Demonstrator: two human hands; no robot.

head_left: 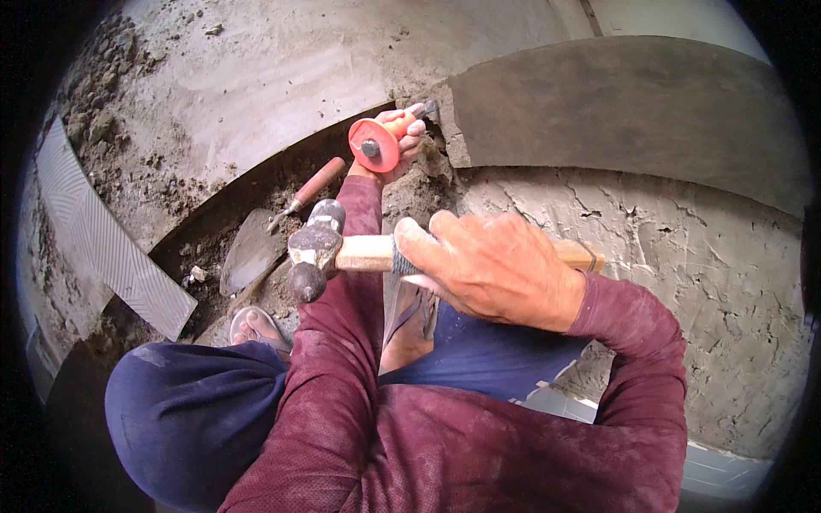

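Chisel [425, 109] with orange hand guard sat at 12 o'clock, tip against the dark tile [633, 103] edge, left hand [402, 141] clenched around it. Right hand [496, 265], centre, gripped the club hammer [316, 252] handle. Trowel [256, 248] lay at 9 o'clock.

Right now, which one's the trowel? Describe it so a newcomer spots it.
Start at the dark trench that curves across the grey floor. In its rubble, left of the raised hammer, lies the trowel: flat pointed steel blade, reddish-brown handle, and the only tool that no hand holds.
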